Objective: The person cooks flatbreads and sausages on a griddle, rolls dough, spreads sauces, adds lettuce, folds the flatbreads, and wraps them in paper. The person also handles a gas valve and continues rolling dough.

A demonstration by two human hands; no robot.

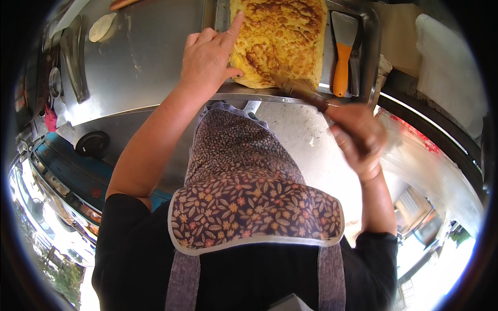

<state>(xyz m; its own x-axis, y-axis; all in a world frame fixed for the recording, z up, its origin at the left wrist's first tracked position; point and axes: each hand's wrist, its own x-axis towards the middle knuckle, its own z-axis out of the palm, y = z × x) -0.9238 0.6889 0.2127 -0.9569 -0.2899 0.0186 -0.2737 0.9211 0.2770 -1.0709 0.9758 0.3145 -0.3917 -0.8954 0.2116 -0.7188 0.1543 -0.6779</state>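
Observation:
A browned, egg-coated flatbread [282,39] lies in a metal tray [221,15] before me. My left hand [208,54] is spread at its left edge, with the index finger and thumb against the bread. My right hand [358,134], blurred by motion, grips the dark handle of a knife-like tool [311,97]. Its blurred blade reaches the bread's near edge on the right; whether it has cut in cannot be told. To the right of the bread, a scraper with an orange handle [341,70] rests in the tray beside a dark-handled tool [354,74].
Left of the tray extends a steel worktop [155,50] with a pale flat dough piece [102,28] and metal tongs [74,64]. A wooden rod [122,4] lies at the far edge. Clear plastic sheeting [447,70] is at the right.

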